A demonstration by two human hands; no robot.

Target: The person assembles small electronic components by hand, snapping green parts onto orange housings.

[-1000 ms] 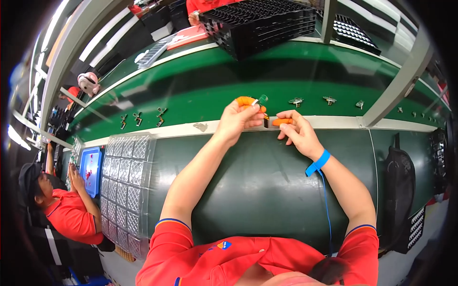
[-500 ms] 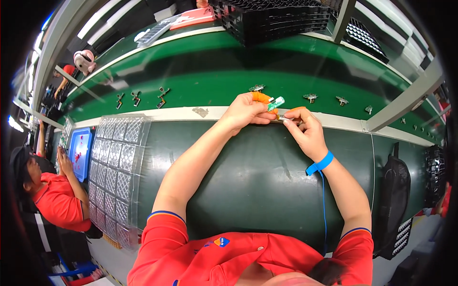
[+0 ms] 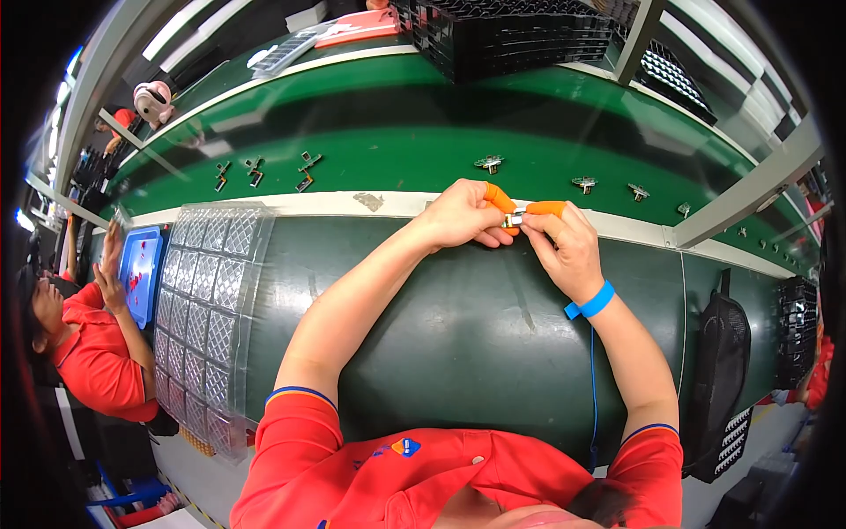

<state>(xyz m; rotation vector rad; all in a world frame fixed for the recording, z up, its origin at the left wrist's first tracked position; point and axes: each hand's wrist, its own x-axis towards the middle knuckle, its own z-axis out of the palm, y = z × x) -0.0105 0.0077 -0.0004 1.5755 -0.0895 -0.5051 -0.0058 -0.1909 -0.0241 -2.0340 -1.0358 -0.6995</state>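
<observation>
Between my two hands, over the white near rim of the green conveyor, is a small electronic part (image 3: 514,219) with a silver metal end; most of it is hidden by fingers. My left hand (image 3: 458,214) pinches it from the left, wearing an orange finger cot. From the right, the fingertips of my right hand (image 3: 568,249) grip its other end, also with an orange cot. A blue wrist strap (image 3: 592,301) with a thin cord circles my right wrist. Just beyond my hands, a small circuit-board assembly (image 3: 487,164) lies on the conveyor belt (image 3: 388,154).
Clear plastic compartment trays (image 3: 207,309) lie on the dark green bench at left, beside a blue tray (image 3: 141,273) and a co-worker (image 3: 97,353). More board assemblies (image 3: 583,184) sit along the belt. Black crates (image 3: 507,40) stand beyond it; a black mesh bag (image 3: 723,370) is right.
The part has been turned in my fingers: its green board stuck up before, and now mainly a silver end shows. Assemblies on the belt have shifted slightly right. The co-worker's hands have moved apart.
</observation>
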